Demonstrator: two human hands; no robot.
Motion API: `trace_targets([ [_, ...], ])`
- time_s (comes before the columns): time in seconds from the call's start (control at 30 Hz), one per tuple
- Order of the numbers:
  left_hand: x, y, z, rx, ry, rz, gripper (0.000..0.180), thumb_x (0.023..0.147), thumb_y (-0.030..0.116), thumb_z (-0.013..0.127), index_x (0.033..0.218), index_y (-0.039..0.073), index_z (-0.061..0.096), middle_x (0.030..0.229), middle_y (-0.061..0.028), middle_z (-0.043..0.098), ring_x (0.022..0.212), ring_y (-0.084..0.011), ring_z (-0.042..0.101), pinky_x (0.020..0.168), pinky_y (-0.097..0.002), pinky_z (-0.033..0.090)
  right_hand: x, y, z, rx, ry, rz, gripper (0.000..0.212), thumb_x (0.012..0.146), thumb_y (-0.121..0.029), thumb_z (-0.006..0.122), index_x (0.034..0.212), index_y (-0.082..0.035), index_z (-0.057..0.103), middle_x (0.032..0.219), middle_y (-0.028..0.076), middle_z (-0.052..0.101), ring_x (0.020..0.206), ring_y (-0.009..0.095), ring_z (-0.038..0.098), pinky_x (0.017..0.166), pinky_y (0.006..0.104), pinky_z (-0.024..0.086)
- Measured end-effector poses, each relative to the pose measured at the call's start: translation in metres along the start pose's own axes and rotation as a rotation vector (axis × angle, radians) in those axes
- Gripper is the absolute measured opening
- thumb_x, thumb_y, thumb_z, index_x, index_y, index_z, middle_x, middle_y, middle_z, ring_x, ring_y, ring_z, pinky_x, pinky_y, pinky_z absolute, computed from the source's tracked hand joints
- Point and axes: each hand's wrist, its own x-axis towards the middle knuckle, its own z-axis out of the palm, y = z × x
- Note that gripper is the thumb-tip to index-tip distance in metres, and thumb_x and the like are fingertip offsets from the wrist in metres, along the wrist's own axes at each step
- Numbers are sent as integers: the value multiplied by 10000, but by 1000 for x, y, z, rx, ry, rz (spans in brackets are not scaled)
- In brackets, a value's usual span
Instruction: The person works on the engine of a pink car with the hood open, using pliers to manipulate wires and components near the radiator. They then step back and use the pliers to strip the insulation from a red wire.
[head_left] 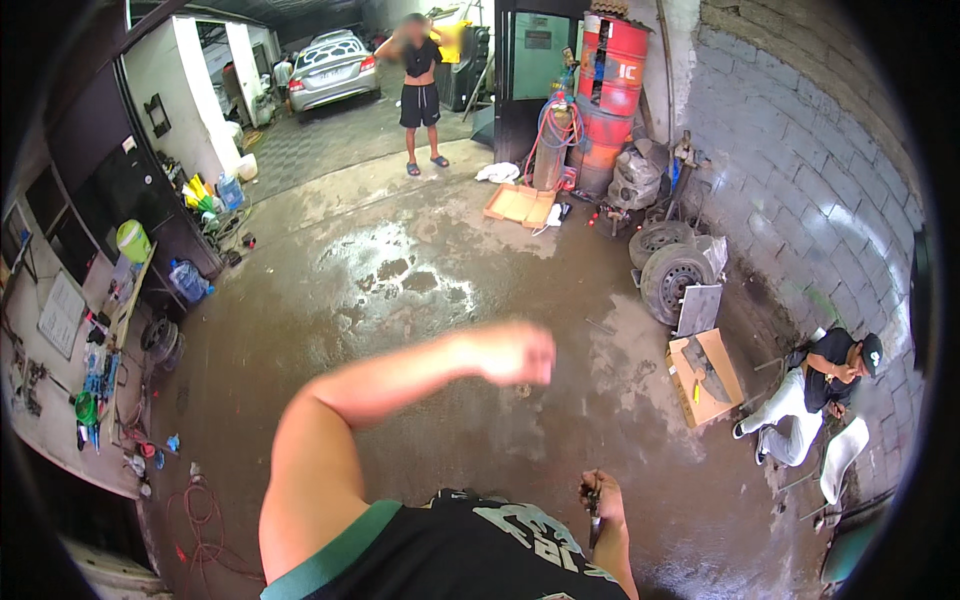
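Observation:
My left hand (518,354) is raised in front of my chest, the arm bent across the middle of the view. Motion smears its fingers; they look curled, and no object shows in them. Low beside my right hip, my right hand (603,497) is closed round a small dark metal tool (596,520). Its kind cannot be made out. Dark grime marks the fingers of that hand. Neither hand touches the wet brown floor (450,420) below.
Ahead stands a person (420,90) with arms raised, near a silver car (333,72). Another person (815,390) sits by the right wall. Tires (676,284), an open cardboard box (705,378), a gas cylinder (551,150) and red drums (612,80) line the right. A red hose (205,520) lies at left.

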Motion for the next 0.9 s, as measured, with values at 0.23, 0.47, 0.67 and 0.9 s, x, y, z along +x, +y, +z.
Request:
trace_targets([
  [0.23, -7, 25, 253, -445, -131, -176, 256, 928, 247, 609, 1045, 20, 611, 986, -253, 662, 938, -450, 635, 783, -498, 492, 0, -25, 38, -136, -129, -17, 235, 937, -254, 675, 840, -48, 617, 665, 12, 559, 547, 104, 490, 503, 252, 366],
  [0.47, -23, -5, 276, -737, -88, -194, 294, 958, 290, 563, 978, -3, 565, 850, -166, 629, 784, -282, 601, 699, -411, 461, 10, -21, 51, -243, -194, -6, 268, 939, -304, 674, 864, -54, 618, 669, 5, 550, 542, 101, 462, 501, 257, 356],
  [0.67, -23, -16, 285, -766, -32, -347, 359, 996, 380, 518, 993, 27, 585, 791, -72, 551, 740, -158, 500, 665, -342, 435, 16, -32, 59, -153, -204, 33, 316, 960, -363, 629, 843, -70, 632, 687, 6, 573, 562, 101, 506, 503, 255, 379],
  [0.9, -17, -40, 239, -1339, 242, -584, 223, 993, 320, 574, 1059, 112, 615, 722, 44, 508, 589, -63, 401, 482, -252, 340, 11, -18, 47, 222, 146, 189, 732, 890, -743, 463, 1176, -70, 515, 702, 37, 540, 520, 156, 501, 471, 300, 412],
])
